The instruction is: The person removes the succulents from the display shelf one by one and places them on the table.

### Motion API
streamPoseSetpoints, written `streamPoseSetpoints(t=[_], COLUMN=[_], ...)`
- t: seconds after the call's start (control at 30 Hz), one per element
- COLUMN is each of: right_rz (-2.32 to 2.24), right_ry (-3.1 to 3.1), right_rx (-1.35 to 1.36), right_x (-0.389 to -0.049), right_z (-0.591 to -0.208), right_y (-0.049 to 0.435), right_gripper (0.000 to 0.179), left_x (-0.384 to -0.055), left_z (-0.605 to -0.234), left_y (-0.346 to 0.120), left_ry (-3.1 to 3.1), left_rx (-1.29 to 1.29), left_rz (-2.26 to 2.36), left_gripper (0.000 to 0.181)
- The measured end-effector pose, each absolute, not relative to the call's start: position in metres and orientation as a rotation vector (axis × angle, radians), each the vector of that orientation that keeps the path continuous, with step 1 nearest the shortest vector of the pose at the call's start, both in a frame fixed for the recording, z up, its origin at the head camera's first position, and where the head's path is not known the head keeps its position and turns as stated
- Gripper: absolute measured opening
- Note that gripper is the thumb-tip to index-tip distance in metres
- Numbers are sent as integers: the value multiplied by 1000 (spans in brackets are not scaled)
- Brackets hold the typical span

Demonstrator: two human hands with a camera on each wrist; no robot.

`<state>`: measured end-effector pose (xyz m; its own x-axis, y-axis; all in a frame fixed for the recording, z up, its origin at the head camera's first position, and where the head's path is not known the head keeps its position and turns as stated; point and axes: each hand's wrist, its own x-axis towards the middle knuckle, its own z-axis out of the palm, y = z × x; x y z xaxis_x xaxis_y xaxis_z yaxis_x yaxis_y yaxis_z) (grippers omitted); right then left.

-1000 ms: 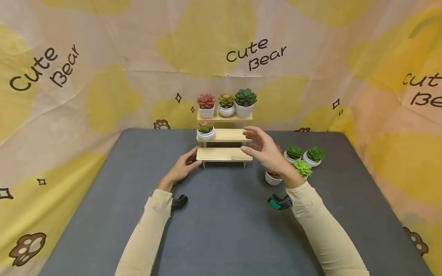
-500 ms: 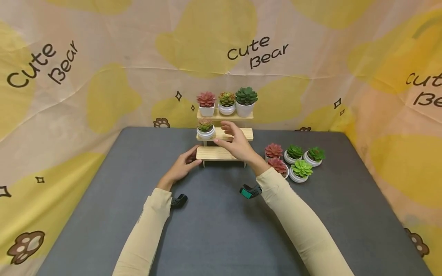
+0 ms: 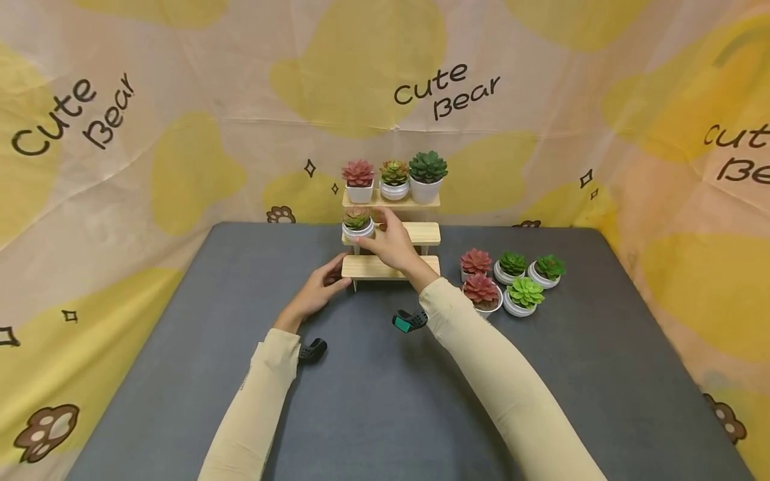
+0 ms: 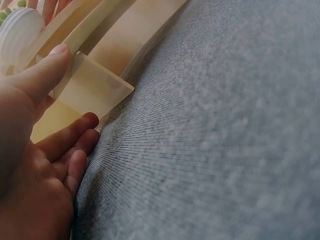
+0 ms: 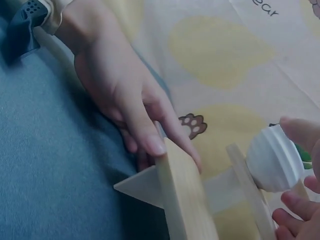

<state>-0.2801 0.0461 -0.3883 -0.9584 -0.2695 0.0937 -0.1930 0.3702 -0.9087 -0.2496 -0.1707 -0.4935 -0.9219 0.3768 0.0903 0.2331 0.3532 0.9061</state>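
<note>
A three-tier wooden display stand (image 3: 391, 267) with clear legs stands at the back of the grey table. My left hand (image 3: 319, 290) holds the left end of its lowest shelf; the left wrist view shows the thumb (image 4: 59, 52) at the shelf and the fingers by a clear leg (image 4: 92, 82). On the middle shelf, at its left end, sits a pinkish-green potted succulent (image 3: 358, 230) in a white ribbed pot (image 5: 275, 159). My right hand (image 3: 394, 244) grips that pot from the right, thumb in front, fingers partly hidden behind it.
Three potted succulents line the top shelf: pink (image 3: 359, 180), yellow-green (image 3: 394, 179) and dark green (image 3: 428, 175). Right of the stand are several more, among them red (image 3: 481, 292), light green (image 3: 525, 296) and green (image 3: 547, 270). A printed cloth (image 3: 240, 167) hangs behind.
My right hand has moved left across the stand, from the right end of the shelves to the potted succulent on the middle shelf. My left hand has stayed at the lowest shelf.
</note>
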Motion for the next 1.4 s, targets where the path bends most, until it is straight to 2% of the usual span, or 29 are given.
streamPoseSetpoints(t=[0.77,1.03,1.4], right_rz=[-1499,-1562,-1695], right_ry=[2728,2670,2470], right_rx=[-376,-359,-469], right_x=[-287,-287,-277], right_z=[-389,-389,-374], right_y=[32,33,45], right_gripper=[68,63,67], left_x=[-249,-248,-250], left_z=[-489,-491,-491], left_y=[-169,-167,-171], left_ry=[2437,2435,2447], left_rx=[556,547,568], left_rz=[1612,1614,1640], left_gripper=[67,67,65])
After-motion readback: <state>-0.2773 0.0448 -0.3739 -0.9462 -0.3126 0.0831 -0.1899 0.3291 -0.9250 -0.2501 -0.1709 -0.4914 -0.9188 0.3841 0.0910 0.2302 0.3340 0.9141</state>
